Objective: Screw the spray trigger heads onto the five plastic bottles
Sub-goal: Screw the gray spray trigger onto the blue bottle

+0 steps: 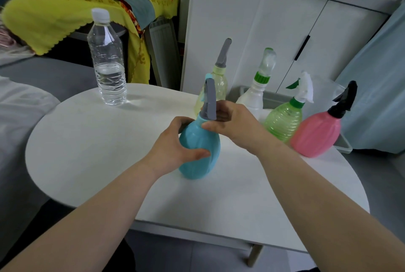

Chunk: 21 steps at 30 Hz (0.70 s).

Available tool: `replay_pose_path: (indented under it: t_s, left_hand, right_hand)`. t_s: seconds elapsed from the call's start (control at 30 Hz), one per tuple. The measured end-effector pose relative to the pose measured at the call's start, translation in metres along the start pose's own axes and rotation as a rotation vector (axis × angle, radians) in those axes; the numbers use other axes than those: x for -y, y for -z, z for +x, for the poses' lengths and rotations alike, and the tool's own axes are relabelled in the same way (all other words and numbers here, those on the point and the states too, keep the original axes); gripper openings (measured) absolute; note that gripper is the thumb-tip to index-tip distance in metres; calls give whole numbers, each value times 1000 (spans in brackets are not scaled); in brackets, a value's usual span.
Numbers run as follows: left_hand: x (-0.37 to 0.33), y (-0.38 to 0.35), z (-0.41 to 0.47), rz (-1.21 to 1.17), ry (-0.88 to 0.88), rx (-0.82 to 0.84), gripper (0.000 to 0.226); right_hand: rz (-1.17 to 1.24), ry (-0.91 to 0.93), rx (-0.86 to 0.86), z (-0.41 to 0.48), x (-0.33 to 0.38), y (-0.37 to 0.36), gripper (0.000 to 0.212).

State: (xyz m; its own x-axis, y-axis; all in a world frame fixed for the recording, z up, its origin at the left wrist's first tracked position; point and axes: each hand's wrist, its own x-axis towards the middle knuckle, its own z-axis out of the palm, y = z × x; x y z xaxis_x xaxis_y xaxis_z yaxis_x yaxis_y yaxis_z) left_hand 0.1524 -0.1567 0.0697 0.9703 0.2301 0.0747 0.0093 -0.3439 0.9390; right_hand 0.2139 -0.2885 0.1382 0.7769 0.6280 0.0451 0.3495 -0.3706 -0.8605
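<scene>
while the left hand (pixel 175 151) grips the blue bottle (pixel 199 151) standing mid-table (pixel 87 151), the right hand (pixel 232 124) pinches the collar under its grey trigger (pixel 210 100); the bottle looks light, smooth and squeezable, best steadied round its belly.

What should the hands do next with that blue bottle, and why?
Probably keep twisting: the right hand pinches the grey trigger head at the neck while the left hand steadies the blue bottle. The other four bottles already wear heads.
</scene>
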Motion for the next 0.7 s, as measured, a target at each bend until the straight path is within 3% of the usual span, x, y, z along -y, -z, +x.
replay_pose_path:
  t_s: [0.17,0.47,0.57,0.7]
  left_hand:
    - [-1,0,-1,-4,11,-1,67]
    - [-4,0,-1,19,20,12,65]
    - [-4,-1,-1,14,21,10,65]
    - [-3,-1,-1,-4,20,8,65]
  right_hand:
    - [-6,32,-239,-2,-9,-21,39]
    - [138,2,-106,-14,-19,-13,28]
    - [139,12,-167,-11,-18,-17,15]
    - [127,21,-287,-13,-19,-26,26]
